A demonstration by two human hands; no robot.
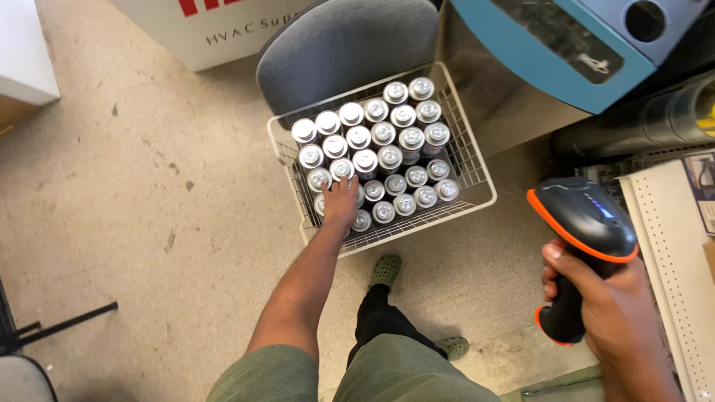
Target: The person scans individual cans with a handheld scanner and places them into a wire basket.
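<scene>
The left hand (341, 202) reaches down into the white wire basket (477, 173) on the floor, its fingers closed around one silver can (361, 196) in the front row. The right hand (607, 298) grips a black-and-orange scanner (585, 223), well apart.

We note the cans (383, 160) — silver tops, all alike — in a white wire basket (477, 175). Chair back (346, 48): grey fabric. Scanner (585, 238) is black, trimmed in orange, with small blue lights. Clogs (386, 271) and trousers (387, 372) are olive green — floor (134, 193) is beige, speckled with dark marks. The machine (566, 45) shows teal panels.
</scene>
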